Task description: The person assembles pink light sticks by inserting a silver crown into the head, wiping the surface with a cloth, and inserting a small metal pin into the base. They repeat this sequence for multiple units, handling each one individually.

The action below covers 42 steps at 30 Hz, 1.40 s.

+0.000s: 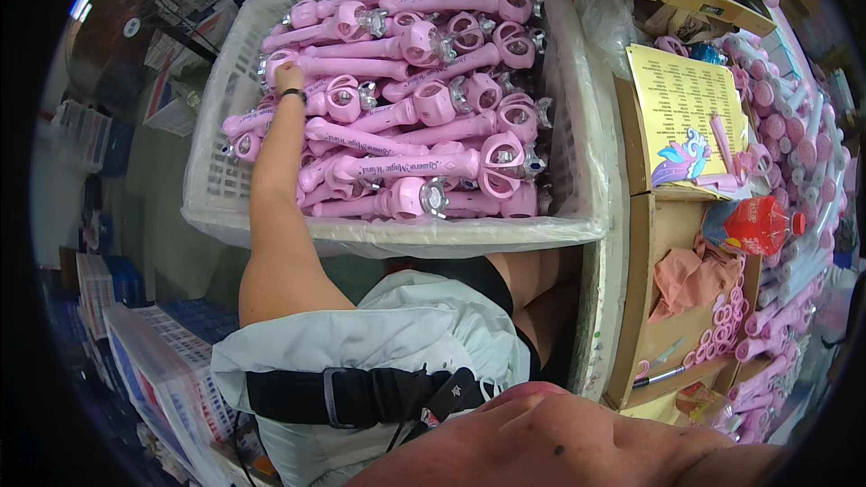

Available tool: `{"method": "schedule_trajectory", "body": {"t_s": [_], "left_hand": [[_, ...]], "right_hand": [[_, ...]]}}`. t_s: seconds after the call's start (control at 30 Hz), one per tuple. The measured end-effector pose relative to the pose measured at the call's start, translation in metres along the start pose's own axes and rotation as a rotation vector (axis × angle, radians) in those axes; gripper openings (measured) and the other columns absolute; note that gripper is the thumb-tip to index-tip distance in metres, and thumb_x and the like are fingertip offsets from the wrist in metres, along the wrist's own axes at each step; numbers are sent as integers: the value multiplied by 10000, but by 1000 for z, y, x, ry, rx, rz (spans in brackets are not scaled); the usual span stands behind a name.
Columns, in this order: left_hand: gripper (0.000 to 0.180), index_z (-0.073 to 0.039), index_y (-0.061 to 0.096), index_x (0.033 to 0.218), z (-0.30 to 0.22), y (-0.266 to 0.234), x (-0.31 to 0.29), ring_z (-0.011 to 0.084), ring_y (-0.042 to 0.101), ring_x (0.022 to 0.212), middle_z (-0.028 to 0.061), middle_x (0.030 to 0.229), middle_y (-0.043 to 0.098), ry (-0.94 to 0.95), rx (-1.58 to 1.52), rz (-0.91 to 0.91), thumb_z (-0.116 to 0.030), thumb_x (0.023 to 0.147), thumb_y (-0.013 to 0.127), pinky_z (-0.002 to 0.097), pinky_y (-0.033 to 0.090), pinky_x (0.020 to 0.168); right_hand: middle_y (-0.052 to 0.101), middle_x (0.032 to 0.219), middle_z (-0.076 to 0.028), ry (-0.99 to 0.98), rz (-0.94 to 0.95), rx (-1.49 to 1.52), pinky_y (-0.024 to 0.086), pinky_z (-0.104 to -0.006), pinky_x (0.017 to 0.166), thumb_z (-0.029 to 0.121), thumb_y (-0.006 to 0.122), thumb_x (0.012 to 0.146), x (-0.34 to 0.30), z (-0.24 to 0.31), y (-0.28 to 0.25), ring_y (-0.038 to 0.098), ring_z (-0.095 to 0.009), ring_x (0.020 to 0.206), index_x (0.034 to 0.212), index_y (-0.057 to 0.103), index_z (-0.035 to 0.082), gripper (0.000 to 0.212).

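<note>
My left hand [288, 78] reaches over the near left part of a white plastic crate [451, 236], a dark band round its wrist. Its fingers are closed on a pink toy wand [356, 68] whose shaft runs off to the right; the fingertips are small and partly hidden. More pink toy wands [424, 167] with caged round heads and clear, silvery tips fill the crate in layers, most lying sideways with heads to the right. A translucent plastic liner hangs over the crate's rim. My right hand is out of view.
Right of the crate, a cardboard tray [639, 334] holds pink rings [722, 316], a pen [658, 377] and crumpled pinkish paper [690, 280]. Behind are a yellow printed sheet [690, 95], a red-labelled bottle [758, 225] and heaped wand parts [794, 126]. Stacked baskets [171, 370] stand left.
</note>
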State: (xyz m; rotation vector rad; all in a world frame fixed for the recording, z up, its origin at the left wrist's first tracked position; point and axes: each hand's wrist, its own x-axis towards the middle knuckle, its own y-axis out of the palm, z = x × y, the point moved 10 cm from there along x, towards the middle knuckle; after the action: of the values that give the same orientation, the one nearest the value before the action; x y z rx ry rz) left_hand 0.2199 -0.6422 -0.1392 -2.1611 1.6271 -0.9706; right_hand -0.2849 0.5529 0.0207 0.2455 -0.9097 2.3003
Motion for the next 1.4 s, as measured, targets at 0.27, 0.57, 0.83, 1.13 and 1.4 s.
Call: {"method": "schedule_trajectory", "body": {"t_s": [0.27, 0.57, 0.83, 1.13, 1.4], "left_hand": [[584, -49, 360, 1276, 73, 101, -3, 318, 479, 1088, 189, 1269, 400, -989, -751, 320, -331, 813, 580, 549, 405, 926], [465, -51, 497, 1148, 33, 174, -16, 309, 563, 993, 139, 1077, 569, -865, -729, 545, -366, 808, 537, 419, 461, 866], [483, -69, 503, 1204, -15, 110, -13, 321, 539, 1072, 156, 1204, 535, -803, -1066, 236, -356, 817, 527, 417, 434, 945], [367, -43, 466, 1153, -199, -53, -170, 166, 571, 714, 70, 830, 559, -89, -1166, 794, -301, 900, 526, 277, 495, 636], [653, -71, 325, 1341, -376, -63, -489, 150, 594, 692, 109, 1049, 556, 110, -1153, 1577, 68, 771, 610, 260, 539, 574]], "right_hand": [[596, 1062, -130, -57, -342, 46, 507, -312, 745, 242, 515, 923, -148, 105, -145, 595, -207, 884, 1147, 524, -11, 339], [572, 719, -89, -485, 420, -133, 413, -297, 567, 11, 504, 774, -241, 208, -18, 541, -216, 636, 712, 579, 0, 99], [579, 1033, -127, -851, 625, -240, 457, -371, 790, 132, 644, 773, -258, 271, 118, 541, -319, 974, 1064, 580, 103, 300], [588, 998, -154, -532, 597, -242, 467, -395, 743, 331, 585, 836, -222, 235, 208, 571, -275, 924, 1048, 578, 83, 327], [579, 1035, -73, 285, 554, 1588, 498, -285, 688, 264, 532, 921, -275, 281, 94, 586, -164, 890, 1056, 557, 51, 254]]}}
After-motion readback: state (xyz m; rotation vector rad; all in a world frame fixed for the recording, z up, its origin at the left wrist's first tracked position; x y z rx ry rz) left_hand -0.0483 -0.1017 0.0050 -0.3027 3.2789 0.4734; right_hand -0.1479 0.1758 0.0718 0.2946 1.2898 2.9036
